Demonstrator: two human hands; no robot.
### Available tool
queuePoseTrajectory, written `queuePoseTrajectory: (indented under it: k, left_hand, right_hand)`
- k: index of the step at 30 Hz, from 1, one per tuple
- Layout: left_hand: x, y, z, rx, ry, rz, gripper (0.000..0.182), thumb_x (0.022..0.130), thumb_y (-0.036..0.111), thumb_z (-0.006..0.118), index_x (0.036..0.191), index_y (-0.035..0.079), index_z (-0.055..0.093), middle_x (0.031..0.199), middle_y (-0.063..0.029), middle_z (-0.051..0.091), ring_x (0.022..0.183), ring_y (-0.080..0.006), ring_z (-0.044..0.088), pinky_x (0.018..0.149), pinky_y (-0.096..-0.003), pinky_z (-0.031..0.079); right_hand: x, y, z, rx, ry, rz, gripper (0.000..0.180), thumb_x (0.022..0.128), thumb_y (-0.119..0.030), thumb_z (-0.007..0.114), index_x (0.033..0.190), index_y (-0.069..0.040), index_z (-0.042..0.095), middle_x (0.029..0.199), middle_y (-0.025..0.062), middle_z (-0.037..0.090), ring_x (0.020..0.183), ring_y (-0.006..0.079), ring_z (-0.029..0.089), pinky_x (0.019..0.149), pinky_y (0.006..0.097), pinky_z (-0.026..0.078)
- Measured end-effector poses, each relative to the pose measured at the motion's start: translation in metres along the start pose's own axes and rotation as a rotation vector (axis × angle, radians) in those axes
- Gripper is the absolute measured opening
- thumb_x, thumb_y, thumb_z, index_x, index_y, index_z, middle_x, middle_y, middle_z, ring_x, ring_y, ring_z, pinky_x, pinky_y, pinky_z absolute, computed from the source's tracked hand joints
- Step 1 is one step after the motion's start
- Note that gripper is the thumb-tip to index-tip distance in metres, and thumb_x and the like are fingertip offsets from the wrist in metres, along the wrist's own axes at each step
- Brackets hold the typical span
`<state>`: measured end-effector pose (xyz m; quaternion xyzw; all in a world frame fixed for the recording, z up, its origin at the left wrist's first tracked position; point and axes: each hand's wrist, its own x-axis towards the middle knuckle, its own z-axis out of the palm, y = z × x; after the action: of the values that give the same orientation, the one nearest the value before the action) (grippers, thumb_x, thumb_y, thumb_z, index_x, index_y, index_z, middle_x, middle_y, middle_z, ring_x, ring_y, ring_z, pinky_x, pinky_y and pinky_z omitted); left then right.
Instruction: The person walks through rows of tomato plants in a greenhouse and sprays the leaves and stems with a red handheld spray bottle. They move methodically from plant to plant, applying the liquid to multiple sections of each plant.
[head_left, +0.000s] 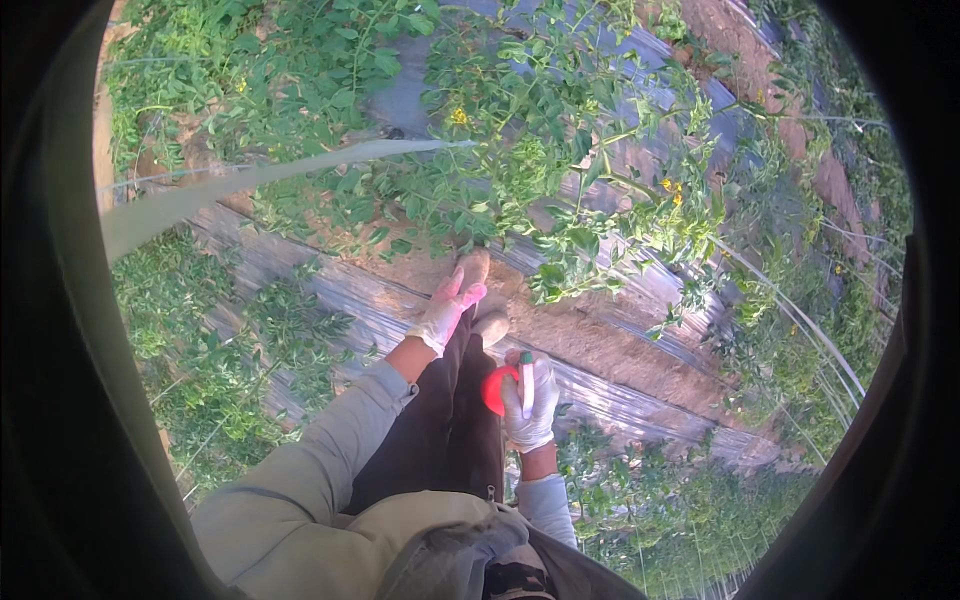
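Observation:
My right hand (541, 416), in a thin whitish glove, grips a small red spray bottle (494, 391) in front of my legs. The bottle has a white trigger (528, 390) and a green nozzle tip (526, 358); my fingers hide part of it. My left hand (444, 311) reaches forward above my shoes, its glove stained bright pink. Its thumb and fingers are spread, and I see nothing held in it. Just beyond it hang the leafy stems of a tomato plant (551, 172) with yellow flowers (673, 189).
Silvery plastic mulch film (630, 405) covers the beds on both sides of a bare soil path (600, 334), where my shoes (491, 328) stand. More tomato plants (217, 352) grow at left. Support strings (795, 311) slant through the right side, and a blurred pale strip (285, 172) crosses the upper left.

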<state>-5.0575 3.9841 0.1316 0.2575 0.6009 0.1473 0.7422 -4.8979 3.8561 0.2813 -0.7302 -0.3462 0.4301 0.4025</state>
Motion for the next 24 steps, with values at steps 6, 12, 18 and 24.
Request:
queuePoseTrajectory:
  k: [6, 12, 18, 24]
  left_hand:
    - [0.01, -0.005, -0.055, -0.137, 0.201, 0.122, 0.082, 0.096, 0.026, 0.076, 0.157, -0.011, 0.036, 0.152, -0.0214, 0.054, 0.144, -0.0264, 0.049, 0.12, -0.0335, 0.036]
    - [-0.004, 0.062, -0.077, -0.431, 0.354, 0.199, 0.047, 0.096, 0.009, 0.073, 0.139, -0.006, 0.061, 0.13, -0.0108, 0.07, 0.12, -0.0177, 0.065, 0.109, -0.0308, 0.047]
    - [0.069, 0.101, -0.124, -0.51, 0.236, 0.251, 0.038, 0.097, 0.019, 0.062, 0.133, 0.009, 0.071, 0.133, -0.0099, 0.071, 0.121, -0.0199, 0.066, 0.109, -0.0364, 0.042]
    - [0.186, 0.17, -0.128, -0.401, -0.054, 0.26, 0.041, 0.099, 0.025, 0.059, 0.136, 0.01, 0.069, 0.137, -0.0089, 0.07, 0.123, -0.0202, 0.065, 0.111, -0.039, 0.041]
  right_hand:
    - [-0.025, -0.026, 0.017, -0.006, -0.042, -0.011, 0.023, 0.09, -0.008, 0.068, 0.113, -0.004, 0.066, 0.101, 0.0095, 0.065, 0.088, 0.0227, 0.062, 0.08, 0.0379, 0.051]
    - [-0.028, -0.043, 0.038, 0.084, -0.001, -0.042, 0.02, 0.09, -0.007, 0.067, 0.11, -0.005, 0.065, 0.101, 0.0066, 0.069, 0.084, 0.0166, 0.06, 0.08, 0.0329, 0.05]
    - [0.04, -0.112, 0.133, 0.21, -0.062, -0.007, 0.029, 0.089, -0.005, 0.066, 0.119, -0.003, 0.064, 0.113, 0.0049, 0.067, 0.097, 0.0161, 0.061, 0.09, 0.0334, 0.051]
    - [0.188, -0.089, 0.252, 0.499, 0.246, 0.061, 0.035, 0.09, -0.006, 0.067, 0.124, -0.003, 0.061, 0.116, 0.0031, 0.06, 0.101, 0.0128, 0.056, 0.09, 0.0292, 0.047]
